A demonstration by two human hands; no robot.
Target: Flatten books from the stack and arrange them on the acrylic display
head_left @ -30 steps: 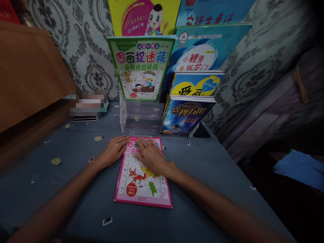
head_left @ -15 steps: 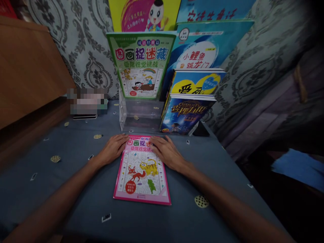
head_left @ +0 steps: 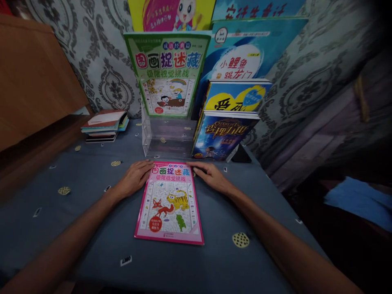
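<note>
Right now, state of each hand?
Left hand: open, fingertips at the upper left edge of the pink book; no grip visible.
Right hand: open, fingertips at its upper right corner; no grip visible.

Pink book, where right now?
Head view, lower middle: the pink book lies with its top between left hand and right hand, near the clear rack.

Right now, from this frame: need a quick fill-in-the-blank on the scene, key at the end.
1. The pink-covered picture book lies flat on the patterned tablecloth, its front cover facing ____, not down.
2. The left hand is at that book's top left corner, the right hand at its top ____ corner.
3. The rainbow-illustrated book has a cover bordered in ____.
4. In the picture, the stack of books lies to the ____ of the clear acrylic stand.

Missing words: up; right; green; left.
</note>
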